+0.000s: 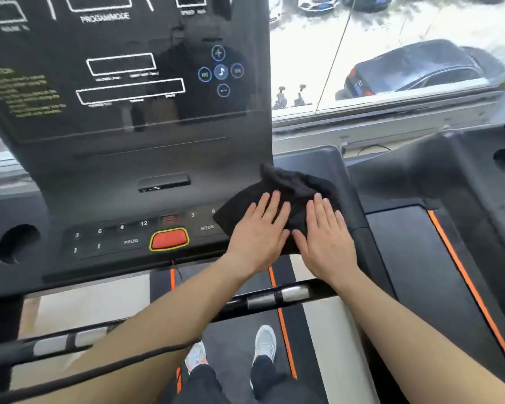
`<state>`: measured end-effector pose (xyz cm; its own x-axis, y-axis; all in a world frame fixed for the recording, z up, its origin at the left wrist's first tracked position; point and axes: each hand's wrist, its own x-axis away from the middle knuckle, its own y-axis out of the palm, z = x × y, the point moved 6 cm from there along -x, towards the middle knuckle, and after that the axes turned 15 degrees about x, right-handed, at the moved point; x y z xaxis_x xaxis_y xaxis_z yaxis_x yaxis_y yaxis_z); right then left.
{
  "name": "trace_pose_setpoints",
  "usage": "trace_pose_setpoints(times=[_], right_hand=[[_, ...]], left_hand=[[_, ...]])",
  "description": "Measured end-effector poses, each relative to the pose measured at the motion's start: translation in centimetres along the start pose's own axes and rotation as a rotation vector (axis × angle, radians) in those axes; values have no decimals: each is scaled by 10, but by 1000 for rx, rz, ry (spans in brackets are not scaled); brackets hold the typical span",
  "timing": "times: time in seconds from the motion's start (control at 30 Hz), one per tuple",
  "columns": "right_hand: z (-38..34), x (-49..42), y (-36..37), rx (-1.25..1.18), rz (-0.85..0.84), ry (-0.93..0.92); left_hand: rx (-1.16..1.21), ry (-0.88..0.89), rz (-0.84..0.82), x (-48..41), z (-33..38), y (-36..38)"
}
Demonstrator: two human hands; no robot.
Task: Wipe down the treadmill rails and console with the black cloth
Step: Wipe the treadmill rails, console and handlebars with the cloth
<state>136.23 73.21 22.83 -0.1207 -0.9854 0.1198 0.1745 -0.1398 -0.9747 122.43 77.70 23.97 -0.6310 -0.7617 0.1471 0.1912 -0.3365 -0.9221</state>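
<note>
Two bare hands lie flat, palms down, on one black cloth (286, 196) at the right end of a treadmill console (123, 158).

Item, left of the fingers: button panel with numerals 3, 6, 9, 12 and a PROG label; one red stop button (169, 239) ringed in yellow; a MODE label just beside the cloth's left edge.

Item, left hand (260, 231): fingers extended and lightly spread, resting on the cloth, nothing pinched; thumb off toward the other hand.

Item, black cloth: bunched and creased, lying on the console's lower right corner, its far folds rising beyond the fingertips, its near edge hidden under both palms.

Item, right hand (325, 237): fingers straight, slightly fanned, pressed onto the cloth; the thumbs of the two hands nearly meet.

Item, right of the fingers: one dark side rail (359, 228), just beside the little finger; further right, a neighbouring treadmill (420, 258) with an orange stripe.

Item, beneath the wrists: a crossbar with silver grip sensors (277, 297).
</note>
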Motion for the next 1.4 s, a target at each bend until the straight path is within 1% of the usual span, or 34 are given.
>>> trace_pose_setpoints(times=[0.07, 0.17, 0.37, 0.47, 0.6, 0.73, 0.8, 0.87, 0.97, 1.07, 1.17, 1.27, 1.4], right_hand=[[30, 3, 7, 23, -18, 64], [46, -3, 11, 46, -19, 63], [61, -63, 14, -7, -10, 45], [69, -98, 11, -87, -15, 42], [79, -136, -1, -273, -18, 88], [87, -163, 4, -364, -39, 178], [86, -162, 1, -357, -57, 172], [82, -148, -4, -290, -80, 131], [81, -104, -6, -264, -2, 163], [81, -48, 11, -172, -4, 163], [82, -13, 23, -124, 7, 155], [82, -21, 26, -113, 25, 162], [84, -69, 11, -250, -5, 222]], left_hand=[[-34, -3, -13, -19, 26, 10], [-39, -108, -3, -41, 45, 21], [37, -209, 91, -87, 40, 18], [80, -237, 122, -120, 31, 13], [125, -231, 165, -167, 19, 3], [66, -245, 207, -195, 12, -10], [37, -246, 208, -196, 14, -13], [46, -223, 172, -188, 15, -9], [38, -162, 95, -158, 24, 2], [26, -103, 10, -111, 47, 21], [20, -67, 0, -80, 65, 34], [35, -72, 23, -90, 62, 33], [68, -84, 49, -134, 47, 20]])
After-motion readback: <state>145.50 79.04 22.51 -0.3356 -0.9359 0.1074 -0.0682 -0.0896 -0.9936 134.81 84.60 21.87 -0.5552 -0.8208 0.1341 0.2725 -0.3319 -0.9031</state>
